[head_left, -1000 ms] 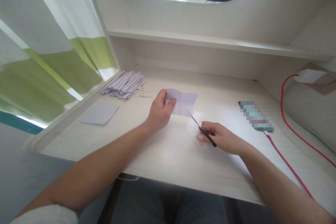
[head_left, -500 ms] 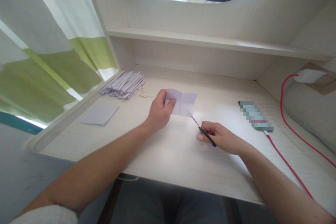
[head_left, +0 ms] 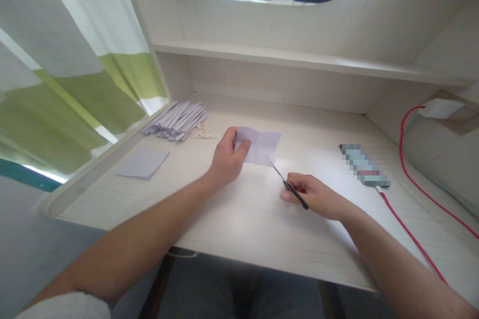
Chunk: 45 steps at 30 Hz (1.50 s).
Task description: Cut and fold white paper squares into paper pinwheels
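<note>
My left hand (head_left: 227,157) pinches the left side of a creased sheet of pale lilac paper (head_left: 264,147) between thumb and fingers, above the desk. Fold lines cross the sheet. In my right hand (head_left: 312,194) is a pair of scissors (head_left: 290,190) with black handles. Its thin blades point up and to the left, and their tips lie at the lower right edge of the paper. From this angle I cannot tell whether the tips touch the paper. The fingers hide part of the handles.
A pile of rolled paper tubes (head_left: 177,119) lies at the back left, beside some small pale bits (head_left: 203,132). Nearer sits a stack of paper (head_left: 142,162). At right are a phone (head_left: 364,165) and its red cable (head_left: 411,237). A shelf (head_left: 299,62) spans the back.
</note>
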Each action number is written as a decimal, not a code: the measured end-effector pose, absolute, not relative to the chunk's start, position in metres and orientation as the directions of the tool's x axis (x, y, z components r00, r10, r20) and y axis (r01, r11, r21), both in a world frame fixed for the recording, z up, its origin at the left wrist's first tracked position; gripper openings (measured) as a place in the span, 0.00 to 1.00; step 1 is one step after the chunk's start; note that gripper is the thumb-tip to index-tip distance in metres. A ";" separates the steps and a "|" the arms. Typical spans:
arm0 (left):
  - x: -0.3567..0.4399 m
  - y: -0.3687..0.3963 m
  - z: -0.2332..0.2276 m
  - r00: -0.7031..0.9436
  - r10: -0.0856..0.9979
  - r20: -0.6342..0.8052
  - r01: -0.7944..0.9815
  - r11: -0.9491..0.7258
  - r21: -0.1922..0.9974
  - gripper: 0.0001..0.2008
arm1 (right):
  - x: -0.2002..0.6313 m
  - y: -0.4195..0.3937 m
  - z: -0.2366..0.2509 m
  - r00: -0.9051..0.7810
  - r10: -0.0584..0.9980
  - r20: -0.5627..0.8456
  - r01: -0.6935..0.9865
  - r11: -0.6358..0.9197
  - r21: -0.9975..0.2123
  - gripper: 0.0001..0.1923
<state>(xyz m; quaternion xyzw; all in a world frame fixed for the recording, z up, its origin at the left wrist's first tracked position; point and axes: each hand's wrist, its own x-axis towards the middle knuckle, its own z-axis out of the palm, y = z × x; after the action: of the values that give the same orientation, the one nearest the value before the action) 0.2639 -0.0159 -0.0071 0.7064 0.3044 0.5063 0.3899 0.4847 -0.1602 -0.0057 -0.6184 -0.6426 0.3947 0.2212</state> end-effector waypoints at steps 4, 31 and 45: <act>0.264 -0.015 -0.007 0.302 0.827 0.475 0.028 -0.506 0.862 0.04 | 0.485 -0.160 -0.007 -0.136 0.970 -0.203 0.619 -0.077 -0.782 0.25; 0.264 -0.016 -0.006 0.301 0.833 0.464 0.034 -0.496 0.868 0.04 | 0.484 -0.160 -0.004 -0.120 0.969 -0.217 0.625 -0.096 -0.775 0.25; 0.263 -0.017 -0.006 0.299 0.826 0.478 0.043 -0.512 0.858 0.03 | 0.483 -0.161 -0.003 -0.122 0.969 -0.216 0.622 -0.095 -0.777 0.24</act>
<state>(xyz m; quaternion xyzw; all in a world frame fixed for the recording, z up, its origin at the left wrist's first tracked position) 0.2630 -0.0170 -0.0059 0.7070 0.3074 0.5060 0.3867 0.4833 -0.1607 -0.0034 -0.6252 -0.6361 0.3955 0.2192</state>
